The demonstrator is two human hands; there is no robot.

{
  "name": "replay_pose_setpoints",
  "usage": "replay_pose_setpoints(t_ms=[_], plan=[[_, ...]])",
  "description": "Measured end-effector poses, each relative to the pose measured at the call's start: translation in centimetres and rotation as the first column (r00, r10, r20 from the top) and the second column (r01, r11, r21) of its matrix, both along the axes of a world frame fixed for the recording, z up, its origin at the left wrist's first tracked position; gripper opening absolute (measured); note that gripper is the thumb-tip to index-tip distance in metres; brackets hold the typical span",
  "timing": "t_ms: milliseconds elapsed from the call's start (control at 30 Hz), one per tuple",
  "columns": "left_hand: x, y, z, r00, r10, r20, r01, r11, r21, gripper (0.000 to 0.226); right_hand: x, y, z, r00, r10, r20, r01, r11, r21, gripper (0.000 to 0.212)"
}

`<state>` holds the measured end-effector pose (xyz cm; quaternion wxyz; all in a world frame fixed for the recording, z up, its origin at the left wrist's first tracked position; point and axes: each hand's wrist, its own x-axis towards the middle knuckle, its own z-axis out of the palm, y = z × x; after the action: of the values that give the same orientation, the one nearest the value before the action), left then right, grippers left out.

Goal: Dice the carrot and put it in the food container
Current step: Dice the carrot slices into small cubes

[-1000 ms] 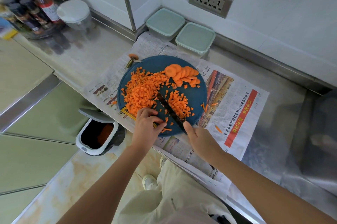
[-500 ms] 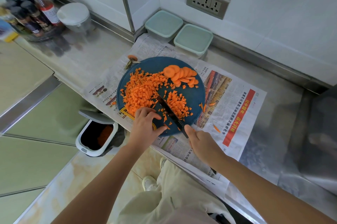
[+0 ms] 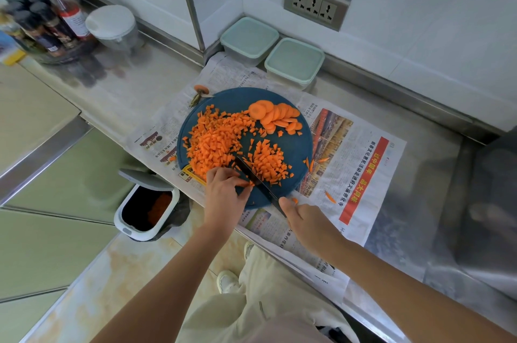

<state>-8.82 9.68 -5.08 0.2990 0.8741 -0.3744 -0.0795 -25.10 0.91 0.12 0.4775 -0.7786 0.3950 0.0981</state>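
Observation:
A round dark blue cutting board [image 3: 293, 144] lies on newspaper. Two heaps of diced carrot [image 3: 215, 144] cover its left and middle, and a row of carrot slices [image 3: 277, 117] lies at its far right. My right hand [image 3: 305, 219] grips the handle of a dark knife [image 3: 251, 175], whose blade points away between the heaps. My left hand [image 3: 223, 191] pinches small carrot pieces against the board, just left of the blade. Two lidded pale green food containers [image 3: 249, 39] [image 3: 293, 60] stand by the wall behind the board.
Newspaper [image 3: 349, 158] covers the steel counter. A carrot top [image 3: 200, 91] lies at the board's far left edge. A small white bin [image 3: 148, 208] stands on the floor below. Sauce bottles [image 3: 56, 18] and a white-lidded jar [image 3: 112, 25] stand at far left.
The knife blade has moved slightly toward my left hand, and my left hand's fingers have closed onto carrot pieces beside the blade. The view has shifted a little.

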Motion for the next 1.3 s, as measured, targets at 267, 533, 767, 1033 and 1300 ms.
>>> replay_pose_setpoints(t_ms=[267, 533, 767, 1033, 1300], plan=[[-0.1, 0.0, -0.2, 0.999, 0.038, -0.002, -0.038, 0.999, 0.019, 0.012, 0.5, 1.0, -0.1, 0.991, 0.031, -0.127, -0.04, 0.997, -0.069, 0.061], [0.7, -0.1, 0.6, 0.988, 0.051, 0.148, -0.055, 0.998, 0.024, 0.012, 1.4, 0.4, -0.8, 0.996, -0.087, 0.017, 0.085, 0.991, 0.099, 0.06], [2.0, -1.4, 1.8, 0.978, 0.096, 0.184, -0.092, 0.995, -0.035, 0.01, 0.5, -4.4, 0.6, 0.952, -0.295, 0.078, 0.251, 0.903, 0.348, 0.055], [-3.7, -5.6, -0.1, 0.849, -0.448, 0.279, 0.44, 0.893, 0.093, 0.05, -0.9, -10.8, 2.3, 0.898, -0.432, 0.089, 0.398, 0.881, 0.256, 0.057], [-4.2, -9.5, -1.0, 0.882, -0.399, 0.251, 0.308, 0.891, 0.332, 0.066, -1.7, -11.3, 0.7, 0.889, -0.45, 0.082, 0.417, 0.872, 0.257, 0.059]])
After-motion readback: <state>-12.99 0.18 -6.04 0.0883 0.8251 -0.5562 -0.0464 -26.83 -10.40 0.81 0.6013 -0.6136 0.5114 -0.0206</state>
